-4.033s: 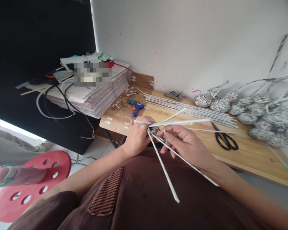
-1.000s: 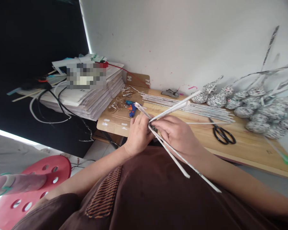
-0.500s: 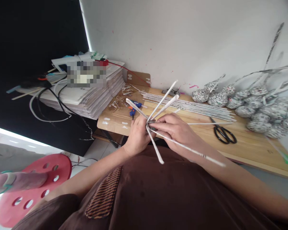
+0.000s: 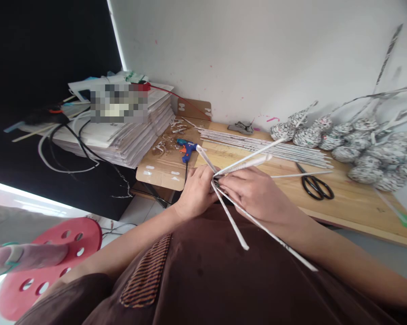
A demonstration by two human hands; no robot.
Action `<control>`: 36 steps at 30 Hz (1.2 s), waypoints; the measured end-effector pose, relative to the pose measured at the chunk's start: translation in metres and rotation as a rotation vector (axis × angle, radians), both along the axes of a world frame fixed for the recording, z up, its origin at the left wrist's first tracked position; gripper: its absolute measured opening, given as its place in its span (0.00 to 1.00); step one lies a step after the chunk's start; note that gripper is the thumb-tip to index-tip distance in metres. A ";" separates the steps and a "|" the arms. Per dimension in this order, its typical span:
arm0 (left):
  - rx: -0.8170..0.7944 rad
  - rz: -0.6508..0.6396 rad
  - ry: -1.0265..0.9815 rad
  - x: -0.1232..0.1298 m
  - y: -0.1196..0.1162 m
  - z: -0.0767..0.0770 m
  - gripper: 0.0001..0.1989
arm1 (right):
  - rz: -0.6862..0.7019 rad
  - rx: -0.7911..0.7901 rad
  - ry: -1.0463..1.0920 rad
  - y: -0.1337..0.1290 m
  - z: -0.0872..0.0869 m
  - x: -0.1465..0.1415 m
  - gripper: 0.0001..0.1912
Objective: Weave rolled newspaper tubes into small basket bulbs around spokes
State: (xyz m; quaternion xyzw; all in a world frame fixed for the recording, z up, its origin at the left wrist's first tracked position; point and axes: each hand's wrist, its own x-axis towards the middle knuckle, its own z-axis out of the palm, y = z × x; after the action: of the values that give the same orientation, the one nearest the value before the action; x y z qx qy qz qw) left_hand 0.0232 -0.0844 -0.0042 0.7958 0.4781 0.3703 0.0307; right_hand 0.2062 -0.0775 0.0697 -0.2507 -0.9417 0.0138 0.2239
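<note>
Both hands meet in front of the brown apron, at a small bundle from which several white rolled-paper sticks spread outward. My left hand is closed round the bundle's base from the left. The fingers of my right hand pinch at the centre where the sticks cross, pressing on the bundle. One long stick runs down to the right past my right wrist; others point up to the right and up to the left. What lies inside the left palm is hidden.
A blue glue gun lies on cardboard beside paper scraps. Behind the hands is a row of paper sticks on the wooden table, with black scissors. Woven paper gourds stand right; a newspaper stack left, a red stool below.
The sticks have turned and tilted to the right, their upper ends swinging over and downward. Both hands remain on the bundle, and the glue gun shows more fully now.
</note>
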 end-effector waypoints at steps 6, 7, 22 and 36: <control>-0.016 -0.015 -0.036 -0.001 -0.001 -0.002 0.15 | 0.054 -0.106 -0.035 0.000 -0.003 -0.004 0.11; -0.025 -0.018 -0.043 -0.001 -0.001 -0.003 0.15 | 0.064 -0.149 -0.062 0.002 -0.003 -0.004 0.11; -0.086 -0.043 -0.156 0.003 0.001 0.001 0.11 | -0.210 -0.482 0.390 0.013 -0.015 0.003 0.03; -0.081 -0.105 -0.111 0.004 0.002 -0.002 0.10 | -0.113 -0.268 0.160 0.005 -0.009 0.004 0.10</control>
State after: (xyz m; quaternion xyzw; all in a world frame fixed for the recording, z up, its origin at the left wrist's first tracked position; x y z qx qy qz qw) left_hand 0.0267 -0.0828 -0.0065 0.7963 0.4477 0.3920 0.1088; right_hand 0.2105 -0.0722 0.0608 -0.3287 -0.8951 0.1466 0.2630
